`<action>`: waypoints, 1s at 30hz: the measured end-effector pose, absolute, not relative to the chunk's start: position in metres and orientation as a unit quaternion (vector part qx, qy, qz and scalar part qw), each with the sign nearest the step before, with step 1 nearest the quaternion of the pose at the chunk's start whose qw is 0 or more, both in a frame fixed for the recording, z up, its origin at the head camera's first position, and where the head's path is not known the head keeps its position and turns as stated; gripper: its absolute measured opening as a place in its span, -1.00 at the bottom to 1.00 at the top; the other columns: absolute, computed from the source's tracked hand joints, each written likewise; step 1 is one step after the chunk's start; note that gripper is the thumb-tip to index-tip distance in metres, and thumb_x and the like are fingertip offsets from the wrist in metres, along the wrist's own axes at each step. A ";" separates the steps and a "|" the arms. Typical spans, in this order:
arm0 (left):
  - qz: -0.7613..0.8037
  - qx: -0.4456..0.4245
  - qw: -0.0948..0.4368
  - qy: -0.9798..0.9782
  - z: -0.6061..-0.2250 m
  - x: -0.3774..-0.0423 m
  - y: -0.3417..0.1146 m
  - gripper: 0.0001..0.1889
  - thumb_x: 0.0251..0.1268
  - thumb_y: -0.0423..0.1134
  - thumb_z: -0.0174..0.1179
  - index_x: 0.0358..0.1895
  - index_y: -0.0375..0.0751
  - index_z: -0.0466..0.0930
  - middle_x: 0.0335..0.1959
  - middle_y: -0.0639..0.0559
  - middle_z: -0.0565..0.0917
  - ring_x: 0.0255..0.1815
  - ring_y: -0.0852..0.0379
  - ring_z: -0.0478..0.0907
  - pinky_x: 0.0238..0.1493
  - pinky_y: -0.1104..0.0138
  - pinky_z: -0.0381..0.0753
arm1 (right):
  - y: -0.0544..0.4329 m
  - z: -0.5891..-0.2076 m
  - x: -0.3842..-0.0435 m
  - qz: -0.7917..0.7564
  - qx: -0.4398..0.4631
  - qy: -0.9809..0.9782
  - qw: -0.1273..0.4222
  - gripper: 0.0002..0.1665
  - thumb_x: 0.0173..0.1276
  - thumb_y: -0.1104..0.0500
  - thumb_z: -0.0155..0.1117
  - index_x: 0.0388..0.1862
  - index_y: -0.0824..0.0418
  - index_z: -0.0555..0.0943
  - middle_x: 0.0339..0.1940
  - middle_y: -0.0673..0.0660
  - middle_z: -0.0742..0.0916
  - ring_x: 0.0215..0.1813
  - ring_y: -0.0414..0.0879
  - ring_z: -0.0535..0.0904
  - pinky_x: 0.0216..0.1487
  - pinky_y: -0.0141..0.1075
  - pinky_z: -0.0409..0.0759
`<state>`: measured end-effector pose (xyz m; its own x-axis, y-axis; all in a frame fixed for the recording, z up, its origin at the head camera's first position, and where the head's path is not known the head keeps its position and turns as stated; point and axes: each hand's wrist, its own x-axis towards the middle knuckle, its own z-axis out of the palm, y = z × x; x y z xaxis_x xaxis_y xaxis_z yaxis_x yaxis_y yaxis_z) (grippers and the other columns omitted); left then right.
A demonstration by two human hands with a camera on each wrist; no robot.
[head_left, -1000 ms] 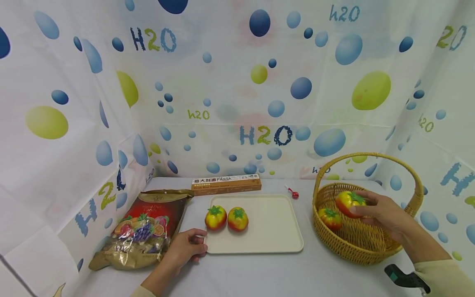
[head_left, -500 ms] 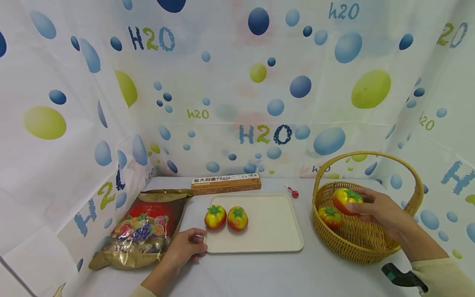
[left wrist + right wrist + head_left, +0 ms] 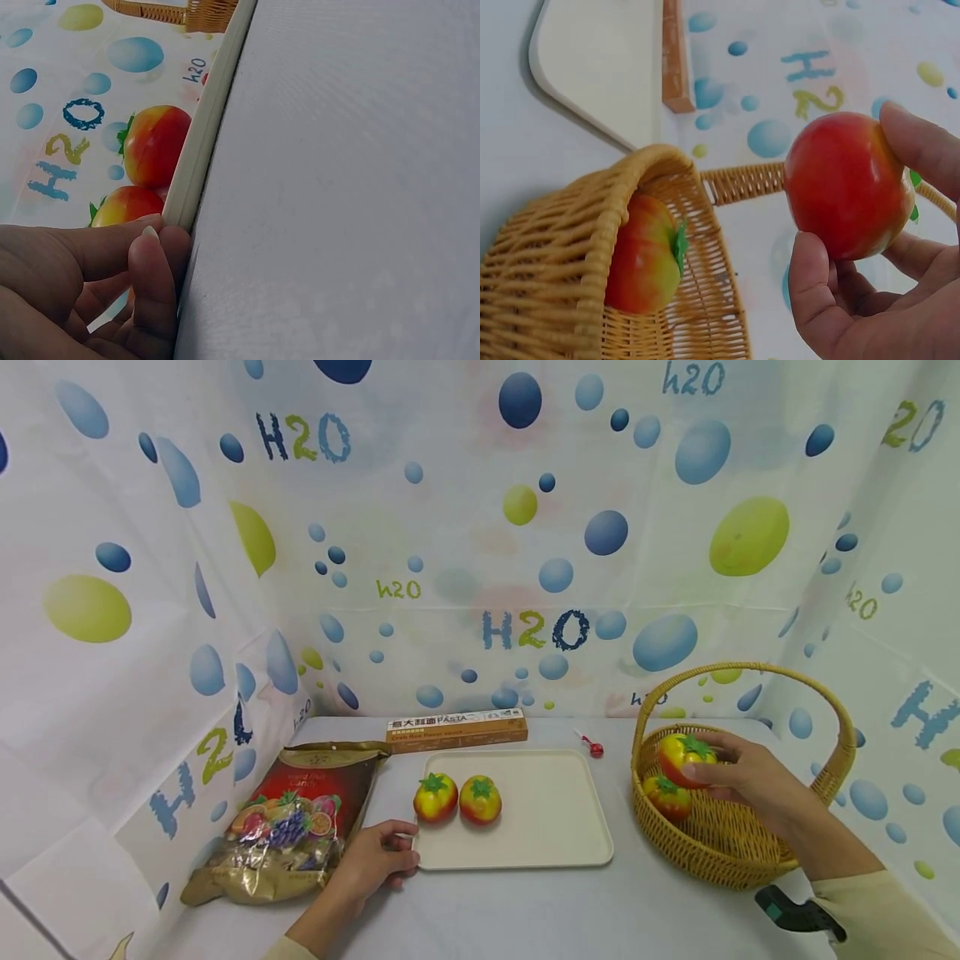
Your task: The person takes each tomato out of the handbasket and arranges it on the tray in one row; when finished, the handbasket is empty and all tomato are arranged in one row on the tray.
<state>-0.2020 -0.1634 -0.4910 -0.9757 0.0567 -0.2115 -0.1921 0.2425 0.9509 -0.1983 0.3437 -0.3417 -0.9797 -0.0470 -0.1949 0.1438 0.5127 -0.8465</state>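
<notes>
In the head view my right hand (image 3: 738, 768) grips a red-and-yellow tomato (image 3: 684, 758) with green leaves, holding it over the left part of the wicker basket (image 3: 738, 860). In the right wrist view, thumb and fingers wrap round the smooth red side of this tomato (image 3: 847, 184). A second tomato (image 3: 667, 800) lies inside the basket, partly overlapped by the held one. My left hand (image 3: 375, 860) rests on the table, its fingertips at the left edge of the cream tray (image 3: 547, 810), near the front corner. Two more tomatoes (image 3: 435, 798) sit side by side on the tray's left part.
A bag of fruit candy (image 3: 300, 818) lies left of my left hand. Behind the tray stands a pasta box (image 3: 457, 732), with a red lollipop (image 3: 595, 749) to its right. The basket's tall handle (image 3: 750, 668) arches over its opening. Patterned curtains surround the table.
My right hand has moved a little to the left with the tomato, which now overlaps the one in the basket. My left hand has stayed at the tray's edge.
</notes>
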 end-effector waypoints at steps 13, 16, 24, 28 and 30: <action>0.609 -0.046 0.097 0.786 -0.490 -0.204 -0.163 -0.54 0.11 -0.50 0.44 0.13 -0.38 0.61 -0.28 -0.09 0.57 -0.45 0.07 0.65 -0.55 0.27 0.69 | 0.315 -0.347 -0.210 -0.501 0.000 0.861 0.088 -0.05 0.39 -0.13 0.38 0.58 0.24 0.23 0.34 0.30 0.51 0.18 0.10 0.51 0.07 -0.23 0.65; 0.611 -0.043 0.102 0.784 -0.492 -0.203 -0.163 -0.54 0.11 -0.50 0.44 0.13 -0.38 0.61 -0.28 -0.09 0.57 -0.45 0.07 0.66 -0.54 0.28 0.69 | 0.304 -0.348 -0.213 -0.501 -0.001 0.861 0.091 -0.02 0.35 -0.14 0.42 0.57 0.24 0.24 0.33 0.31 0.51 0.20 0.12 0.51 0.13 -0.13 0.65; 0.610 -0.039 0.104 0.785 -0.493 -0.203 -0.163 -0.54 0.11 -0.49 0.44 0.13 -0.39 0.60 -0.28 -0.09 0.58 -0.45 0.07 0.65 -0.54 0.27 0.69 | 0.267 -0.350 -0.221 -0.486 0.053 0.866 0.105 0.09 0.26 -0.21 0.48 0.62 0.14 0.20 0.41 0.34 0.45 0.25 0.21 0.46 0.22 0.02 0.59; 0.608 -0.040 0.103 0.786 -0.491 -0.201 -0.163 -0.54 0.11 -0.50 0.43 0.14 -0.39 0.60 -0.28 -0.10 0.58 -0.45 0.08 0.65 -0.55 0.28 0.69 | 0.249 -0.353 -0.227 -0.498 0.044 0.861 0.097 0.01 0.27 -0.15 0.49 0.58 0.12 0.26 0.40 0.33 0.46 0.22 0.17 0.48 0.12 -0.14 0.65; 0.609 -0.039 0.102 0.785 -0.490 -0.201 -0.163 -0.54 0.11 -0.50 0.43 0.13 -0.39 0.60 -0.29 -0.10 0.58 -0.45 0.08 0.65 -0.55 0.29 0.68 | 0.241 -0.354 -0.231 -0.507 0.044 0.855 0.094 -0.02 0.26 -0.12 0.50 0.56 0.13 0.29 0.40 0.33 0.45 0.22 0.17 0.49 0.08 -0.20 0.66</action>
